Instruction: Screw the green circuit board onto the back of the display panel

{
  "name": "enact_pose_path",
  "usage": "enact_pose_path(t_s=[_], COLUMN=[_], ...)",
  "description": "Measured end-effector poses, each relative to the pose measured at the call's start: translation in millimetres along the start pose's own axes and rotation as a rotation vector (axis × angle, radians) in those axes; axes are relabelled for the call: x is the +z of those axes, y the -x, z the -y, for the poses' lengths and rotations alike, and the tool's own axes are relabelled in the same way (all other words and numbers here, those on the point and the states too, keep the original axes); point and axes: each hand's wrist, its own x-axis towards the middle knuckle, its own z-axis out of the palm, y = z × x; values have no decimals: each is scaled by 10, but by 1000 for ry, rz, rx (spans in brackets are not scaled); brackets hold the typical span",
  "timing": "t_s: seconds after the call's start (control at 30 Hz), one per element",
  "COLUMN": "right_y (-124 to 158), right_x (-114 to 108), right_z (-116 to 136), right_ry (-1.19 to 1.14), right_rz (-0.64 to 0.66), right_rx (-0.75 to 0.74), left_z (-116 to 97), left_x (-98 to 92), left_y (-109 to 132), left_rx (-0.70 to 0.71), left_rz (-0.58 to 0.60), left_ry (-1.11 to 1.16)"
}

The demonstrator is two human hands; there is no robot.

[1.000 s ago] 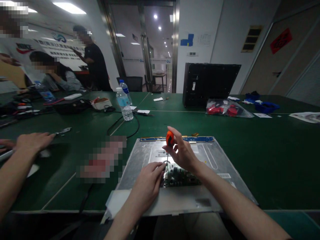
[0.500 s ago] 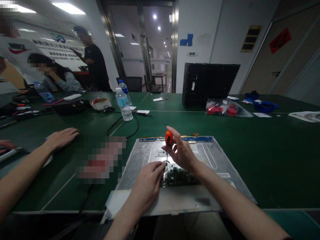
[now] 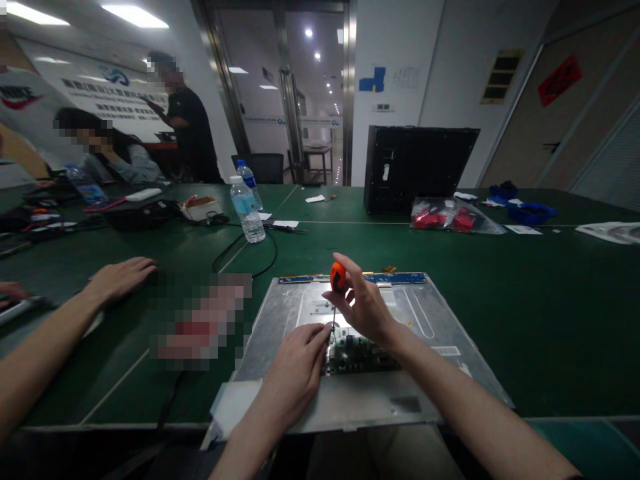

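And here you are with the orange-handled screwdriver (image 3: 338, 275) upright, the fingers of your right hand (image 3: 367, 307) wrapped round its grip, shaft pointing down at the far left corner of the circuit board (image 3: 357, 357). Right beside the tip sits your left hand (image 3: 297, 360), fingers together by the board's left edge; whether they pinch anything, I can't tell. The board lies on the flat metal panel (image 3: 286, 307), which rests on the worktop (image 3: 540, 313) in front of you, a blue strip (image 3: 407, 278) along its far edge.

So how far along are you? The board is on the panel and the driver is at one corner, so I'd call this mid-job at a single spot. Whether anything there is seated or loose, the view doesn't show. Your right hand and wrist hide the far right corner, so what's left over there can't be counted.
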Motion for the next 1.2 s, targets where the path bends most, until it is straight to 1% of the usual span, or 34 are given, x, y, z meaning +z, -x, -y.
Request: enact_pose_path(t_s=[0.3,0.43,0.63,0.83,1.2], right_y=[-9,-6,-11,-12,-9], right_x=[4,-4,-51,-54,-13], right_z=[33,30,84,77,43], right_ry=[23,14,-70,-81,-48], right_rz=[-15,-5,67,58,19], right_rx=[-40,-11,40,55,-22], left_z=[25,12,0,14,23], left_x=[38,21,6,26,37], left_y=[14,6,-3,12,11], left_rx=[-6,-16,-11,-4,11], left_rz=[2,10,22,16,11], left_ry=[-6,-12,-17,-30,-54])
